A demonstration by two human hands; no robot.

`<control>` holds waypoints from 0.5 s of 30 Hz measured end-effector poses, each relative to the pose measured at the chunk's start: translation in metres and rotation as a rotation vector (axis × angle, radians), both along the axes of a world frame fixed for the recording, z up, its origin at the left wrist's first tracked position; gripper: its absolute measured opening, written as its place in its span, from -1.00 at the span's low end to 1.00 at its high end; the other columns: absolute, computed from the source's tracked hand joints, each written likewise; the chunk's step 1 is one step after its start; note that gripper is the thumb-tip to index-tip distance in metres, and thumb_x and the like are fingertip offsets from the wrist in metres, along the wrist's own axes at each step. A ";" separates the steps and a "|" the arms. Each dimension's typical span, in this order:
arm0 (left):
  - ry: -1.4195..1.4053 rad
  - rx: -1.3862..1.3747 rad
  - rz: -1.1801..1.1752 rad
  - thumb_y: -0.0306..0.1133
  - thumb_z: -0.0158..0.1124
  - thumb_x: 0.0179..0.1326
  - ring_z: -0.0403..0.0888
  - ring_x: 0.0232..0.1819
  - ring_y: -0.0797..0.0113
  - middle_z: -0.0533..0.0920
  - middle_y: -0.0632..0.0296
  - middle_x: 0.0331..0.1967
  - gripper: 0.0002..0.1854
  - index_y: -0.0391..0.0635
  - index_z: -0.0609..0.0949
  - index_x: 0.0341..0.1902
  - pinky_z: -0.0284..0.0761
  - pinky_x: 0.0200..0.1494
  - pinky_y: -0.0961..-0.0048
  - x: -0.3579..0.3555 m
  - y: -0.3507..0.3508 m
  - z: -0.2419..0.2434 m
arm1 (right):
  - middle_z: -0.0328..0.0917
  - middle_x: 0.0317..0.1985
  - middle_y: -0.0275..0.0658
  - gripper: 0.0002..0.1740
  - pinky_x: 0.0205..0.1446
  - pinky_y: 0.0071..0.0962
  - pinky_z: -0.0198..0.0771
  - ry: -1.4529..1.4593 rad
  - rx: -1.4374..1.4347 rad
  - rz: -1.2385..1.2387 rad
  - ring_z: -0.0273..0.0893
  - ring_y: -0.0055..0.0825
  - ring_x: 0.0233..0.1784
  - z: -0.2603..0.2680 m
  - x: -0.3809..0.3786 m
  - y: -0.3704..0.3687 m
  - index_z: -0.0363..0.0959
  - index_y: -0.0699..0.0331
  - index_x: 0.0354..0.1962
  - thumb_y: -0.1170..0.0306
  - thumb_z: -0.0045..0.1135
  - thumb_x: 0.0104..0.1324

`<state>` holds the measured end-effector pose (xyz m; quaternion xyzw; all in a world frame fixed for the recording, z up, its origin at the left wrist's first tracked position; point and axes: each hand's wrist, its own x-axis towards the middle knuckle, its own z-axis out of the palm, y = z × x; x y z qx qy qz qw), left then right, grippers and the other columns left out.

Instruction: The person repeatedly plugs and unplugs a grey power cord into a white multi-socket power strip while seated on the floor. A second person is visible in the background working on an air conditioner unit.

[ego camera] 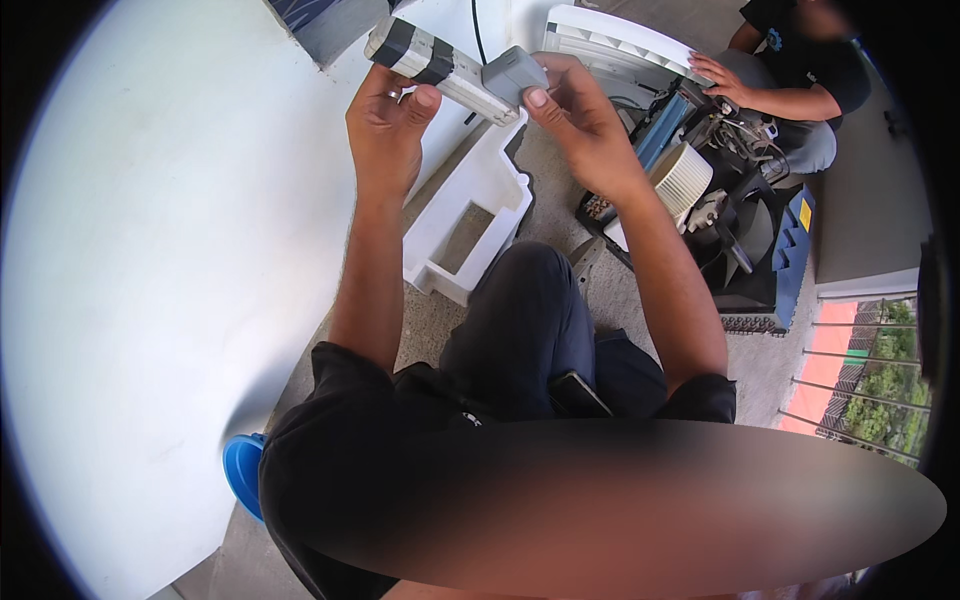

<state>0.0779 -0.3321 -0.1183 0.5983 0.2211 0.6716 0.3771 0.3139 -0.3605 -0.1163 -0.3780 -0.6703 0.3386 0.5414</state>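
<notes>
Up near the wall, my left hand point(391, 112) holds a whitish bar-shaped piece point(461, 81) from below, its thumb along the side. Two bands of black tape wrap the bar's left half. A grey plastic box point(512, 73) is pinched between the thumb and fingers of my right hand point(581, 112). It overlaps the bar's right end in view; I cannot tell if they are joined. Below them, a white moulded foam piece point(484, 187) with a rectangular opening leans or lies by the wall on the floor.
At right sits a dismantled air conditioner chassis point(784, 262) with a blower wheel point(682, 176), a black fan point(739, 240) and wires. A crouching person point(802, 90) touches a white front panel point(637, 37). A blue bucket point(244, 476) stands by the wall point(187, 262); a phone point(581, 394) rests by my lap.
</notes>
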 end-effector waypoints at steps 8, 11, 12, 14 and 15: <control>0.051 0.005 0.007 -0.31 0.68 0.30 0.65 0.03 0.44 0.79 0.25 -0.02 -0.54 -0.25 0.73 0.17 0.56 0.21 0.39 0.002 -0.027 0.013 | 0.62 -0.22 -0.29 -0.44 -0.28 -0.48 0.47 -0.180 0.204 -0.134 0.49 -0.58 -0.41 0.008 0.002 -0.027 0.62 0.21 0.23 0.03 0.45 0.48; 0.071 0.066 0.024 -0.36 0.68 0.28 0.66 0.05 0.41 0.79 0.24 0.00 -0.55 -0.25 0.72 0.16 0.53 0.26 0.35 0.003 -0.033 0.015 | 0.67 -0.21 -0.23 -0.48 -0.07 -0.48 0.56 -0.244 0.247 -0.147 0.57 -0.52 -0.28 0.016 0.002 -0.032 0.63 0.30 0.23 0.14 0.45 0.49; 0.058 0.087 0.034 -0.37 0.68 0.28 0.66 0.05 0.40 0.80 0.23 0.01 -0.56 -0.25 0.72 0.16 0.53 0.27 0.34 0.002 -0.034 0.016 | 0.68 -0.22 -0.20 -0.48 -0.10 -0.47 0.57 -0.256 0.259 -0.165 0.60 -0.50 -0.27 0.018 0.000 -0.034 0.64 0.33 0.21 0.15 0.46 0.48; 0.064 0.115 0.044 -0.37 0.68 0.27 0.67 0.06 0.40 0.79 0.23 0.00 -0.56 -0.25 0.72 0.15 0.52 0.29 0.34 0.001 -0.035 0.017 | 0.70 -0.22 -0.13 -0.50 -0.16 -0.45 0.59 -0.254 0.336 -0.185 0.66 -0.44 -0.27 0.020 -0.003 -0.035 0.66 0.39 0.16 0.18 0.49 0.46; 0.062 0.132 0.048 -0.37 0.69 0.27 0.67 0.07 0.39 0.79 0.23 0.00 -0.56 -0.25 0.72 0.15 0.52 0.29 0.34 0.001 -0.036 0.017 | 0.70 -0.22 -0.12 -0.50 -0.16 -0.44 0.59 -0.274 0.339 -0.201 0.68 -0.43 -0.26 0.020 -0.004 -0.036 0.67 0.42 0.14 0.20 0.49 0.46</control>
